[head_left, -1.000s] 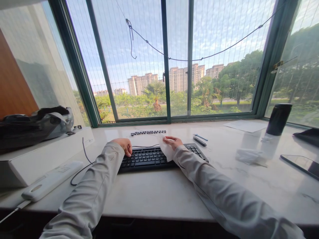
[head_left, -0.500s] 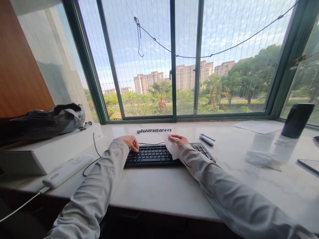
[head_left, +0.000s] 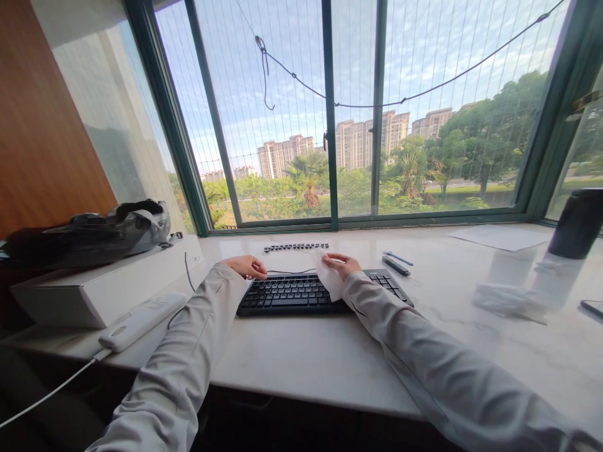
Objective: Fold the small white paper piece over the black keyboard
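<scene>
Left hand (head_left: 249,267) rests curled on the far left corner of the black keyboard (head_left: 301,293), steadying it, gripping nothing I can make out. Right hand (head_left: 340,265) pinches a white wipe (head_left: 330,282) that drapes over the upper right of the main keys. The keyboard lies flat on the pale table (head_left: 320,351), near the window.

The risk, as I judge it: a row of loose black keycaps (head_left: 296,247) sits just beyond the keyboard, and a wide sweep of the wipe could scatter them. The thin keyboard cable (head_left: 287,272) runs along the back edge between the hands; a snag there would drag the board.

Two pens (head_left: 396,262) lie just right of the keyboard. A crumpled tissue (head_left: 499,296) and a dark tumbler (head_left: 577,223) stand well apart to the right. A white remote (head_left: 141,319) and a white box (head_left: 94,285) crowd the left side.
</scene>
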A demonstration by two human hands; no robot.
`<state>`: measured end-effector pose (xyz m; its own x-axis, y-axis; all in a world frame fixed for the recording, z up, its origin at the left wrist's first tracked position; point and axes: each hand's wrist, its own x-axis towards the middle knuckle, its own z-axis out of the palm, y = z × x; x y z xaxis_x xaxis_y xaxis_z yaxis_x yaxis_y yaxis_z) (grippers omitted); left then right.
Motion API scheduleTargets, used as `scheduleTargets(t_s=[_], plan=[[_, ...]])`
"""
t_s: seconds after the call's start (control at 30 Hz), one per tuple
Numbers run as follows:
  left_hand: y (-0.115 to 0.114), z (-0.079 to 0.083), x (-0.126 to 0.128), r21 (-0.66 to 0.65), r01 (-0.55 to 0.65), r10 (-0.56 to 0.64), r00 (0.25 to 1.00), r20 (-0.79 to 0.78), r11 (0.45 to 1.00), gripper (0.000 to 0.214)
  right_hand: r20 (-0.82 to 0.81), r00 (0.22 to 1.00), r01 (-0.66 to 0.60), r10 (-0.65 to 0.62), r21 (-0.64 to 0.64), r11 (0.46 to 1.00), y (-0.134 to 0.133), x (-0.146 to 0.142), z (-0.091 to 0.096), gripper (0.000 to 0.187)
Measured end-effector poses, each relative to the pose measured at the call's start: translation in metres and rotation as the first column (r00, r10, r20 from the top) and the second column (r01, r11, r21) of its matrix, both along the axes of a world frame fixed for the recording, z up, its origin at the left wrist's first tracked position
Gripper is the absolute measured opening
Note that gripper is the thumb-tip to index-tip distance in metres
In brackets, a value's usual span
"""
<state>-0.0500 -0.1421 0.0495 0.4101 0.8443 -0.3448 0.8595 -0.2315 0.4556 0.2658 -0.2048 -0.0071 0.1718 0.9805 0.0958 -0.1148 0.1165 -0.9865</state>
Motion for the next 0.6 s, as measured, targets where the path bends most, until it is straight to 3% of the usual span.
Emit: scheduleTargets(t_s=[0.17,0.27,0.4,0.6], plan=[[0.006,-0.003,-0.003,0.003,-0.048,0.048,0.999,-0.007,0.999,0.064,-0.06,0.998,0.005,-0.004,0.013,1.0,0.001,-0.003,0.0,0.05],[0.012,-0.007,-0.005,0.145,-0.153,0.146,0.987,0.061,0.978,0.06,-0.082,0.997,0.007,-0.005,0.025,1.0,0.0,-0.006,0.001,0.048],[0.025,-0.016,-0.005,0.44,-0.317,0.336,0.941,0.036,0.84,0.047,-0.046,0.999,0.007,-0.006,0.017,1.0,-0.007,-0.01,0.002,0.042],[0.065,-0.018,0.006,0.604,-0.311,0.418,0.908,-0.04,0.734,0.037,0.01,1.0,-0.003,0.003,0.012,1.0,-0.011,-0.013,0.001,0.042]])
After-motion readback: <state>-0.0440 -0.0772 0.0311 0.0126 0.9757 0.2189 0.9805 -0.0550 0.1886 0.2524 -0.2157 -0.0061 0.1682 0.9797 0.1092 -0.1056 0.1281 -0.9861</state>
